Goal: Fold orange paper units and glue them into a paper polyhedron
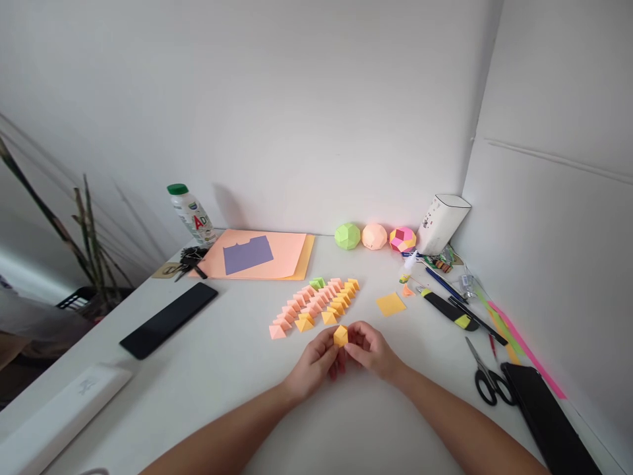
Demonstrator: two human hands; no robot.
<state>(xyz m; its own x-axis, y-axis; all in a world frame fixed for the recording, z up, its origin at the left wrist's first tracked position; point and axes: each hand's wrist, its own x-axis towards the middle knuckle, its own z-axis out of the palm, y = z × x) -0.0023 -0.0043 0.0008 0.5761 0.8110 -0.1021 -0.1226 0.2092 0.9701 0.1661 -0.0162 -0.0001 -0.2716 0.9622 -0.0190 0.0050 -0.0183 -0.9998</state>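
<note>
Between my two hands is a small folded piece of orange paper (341, 336), pinched from both sides. My left hand (319, 356) grips its left edge with thumb and fingers. On its right edge, the thumb and fingers of my right hand (370, 349) close in the same way. Just beyond my hands stand rows of folded paper units: pink ones (297, 304), orange ones (341, 304) and a few green ones (317, 283). A flat orange paper square (391, 304) lies to the right of the rows.
Along the wall sit a green paper ball (347, 236), a pink one (374, 236) and a multicoloured one (403, 239). Scissors (487, 376), a utility knife (448, 308) and a glue bottle (408, 267) lie rightward. Leftward are paper sheets (291, 254), a black slab (171, 320) and a bottle (192, 214).
</note>
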